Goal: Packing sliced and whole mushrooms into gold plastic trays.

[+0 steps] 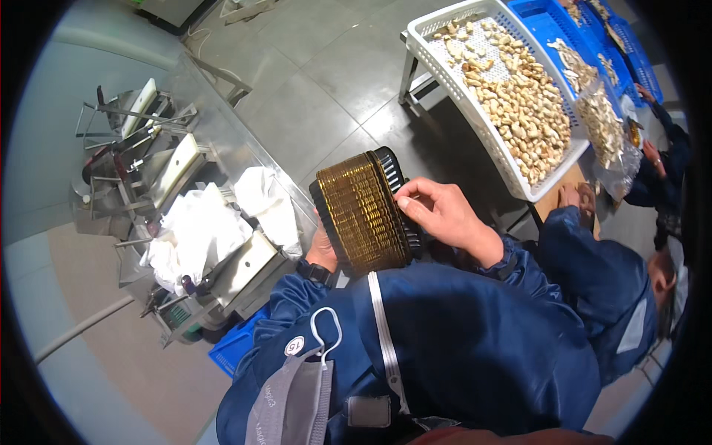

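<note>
A shiny navy jacket [475,326] fills the space closest to us, its white zip running down the front and a grey face mask [293,393] dangling from the chest. Just ahead of the chest, tilted, is a black slotted basket [390,165], with ridged gold-brown rows [360,211] stacked across its near face.

From where I stand, the right hand [449,215] comes in on the basket's right side. Its thumb and forefinger draw together at the right edge of the rows, the fingers [423,187] bent in a near pinch; I can't tell whether a piece sits between the tips. The left hand [322,248], below a dark wristband [317,272], lies against the basket's left side. Its fingers are hidden behind, so I can't tell how they grip.

Over to the left, a metal table [248,137] carries white cloth-like bundles [196,230] and steel frames with pale blocks [178,170]. At the upper right, a white perforated tray [469,111] holds tan, nut-like pieces [523,100], near blue crates [541,26]. Beside its lower end are a co-worker's hand [569,196] and blue sleeve [593,271].
</note>
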`<control>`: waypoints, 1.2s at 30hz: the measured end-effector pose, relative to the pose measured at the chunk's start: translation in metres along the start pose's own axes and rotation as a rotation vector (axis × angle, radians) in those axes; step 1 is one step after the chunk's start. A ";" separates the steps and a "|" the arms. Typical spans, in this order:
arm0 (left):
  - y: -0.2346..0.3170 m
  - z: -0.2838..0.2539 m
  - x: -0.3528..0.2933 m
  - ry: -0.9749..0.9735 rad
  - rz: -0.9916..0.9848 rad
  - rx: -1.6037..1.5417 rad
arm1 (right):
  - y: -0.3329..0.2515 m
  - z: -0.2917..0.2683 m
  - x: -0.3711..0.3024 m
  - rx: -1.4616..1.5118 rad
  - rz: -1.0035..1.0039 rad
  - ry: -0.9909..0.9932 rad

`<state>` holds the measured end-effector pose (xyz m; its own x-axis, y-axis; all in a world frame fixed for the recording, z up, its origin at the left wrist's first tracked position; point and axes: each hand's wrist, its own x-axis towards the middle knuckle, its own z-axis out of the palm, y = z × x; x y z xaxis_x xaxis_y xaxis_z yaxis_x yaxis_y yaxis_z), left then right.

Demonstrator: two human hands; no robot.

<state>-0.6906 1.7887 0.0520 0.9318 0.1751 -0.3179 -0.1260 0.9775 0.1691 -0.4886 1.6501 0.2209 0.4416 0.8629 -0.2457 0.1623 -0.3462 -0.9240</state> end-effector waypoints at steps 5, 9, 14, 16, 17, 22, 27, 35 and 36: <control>0.005 0.025 0.033 0.057 0.022 0.021 | -0.001 -0.039 0.033 0.064 0.052 -0.039; 0.005 0.042 0.058 0.068 0.018 0.036 | -0.002 -0.065 0.046 0.009 0.066 -0.019; 0.002 0.061 0.086 0.055 0.003 0.027 | -0.004 -0.086 0.054 -0.054 0.000 0.063; 0.001 0.070 0.096 0.041 -0.005 0.027 | -0.003 -0.092 0.056 -0.032 -0.011 0.094; 0.000 0.074 0.101 0.037 -0.009 0.022 | -0.003 -0.095 0.055 -0.034 -0.016 0.067; 0.001 0.094 0.123 0.005 -0.012 0.027 | -0.010 -0.108 0.055 -0.117 -0.103 0.094; 0.012 0.118 0.141 -0.017 -0.033 0.070 | -0.009 -0.116 0.060 -0.089 -0.250 0.274; 0.031 0.144 0.176 -0.031 -0.106 0.173 | -0.020 -0.144 0.063 -0.030 -0.181 0.367; 0.033 0.145 0.179 -0.029 -0.119 0.181 | -0.020 -0.146 0.065 -0.027 -0.177 0.382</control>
<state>-0.4784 1.8354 0.1356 0.9461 0.0533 -0.3193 0.0466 0.9537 0.2971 -0.3341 1.6589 0.2663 0.6995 0.7131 0.0470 0.2858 -0.2189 -0.9329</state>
